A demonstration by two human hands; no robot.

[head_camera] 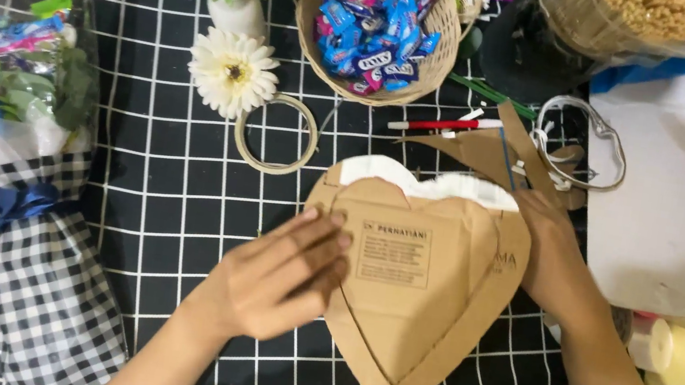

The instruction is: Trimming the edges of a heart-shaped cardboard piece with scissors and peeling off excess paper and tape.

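A brown cardboard heart (424, 311) lies on the black grid-patterned cloth (164, 194), with white foam (442, 183) showing along its top edge. A smaller cardboard heart with a printed label sits on top of it. My left hand (281, 278) presses flat on the heart's left lobe, fingers together. My right hand (545, 248) holds the heart's right edge, fingers curled around the upper right rim.
A wicker basket of wrapped candies (375, 23) stands behind. A white daisy (234, 72), a tape ring (276, 134), a red pen (446, 125), cardboard scraps (491, 151) and white wire (584, 155) lie near. A wrapped bouquet (15, 173) is on the left, white board (669, 221) on the right.
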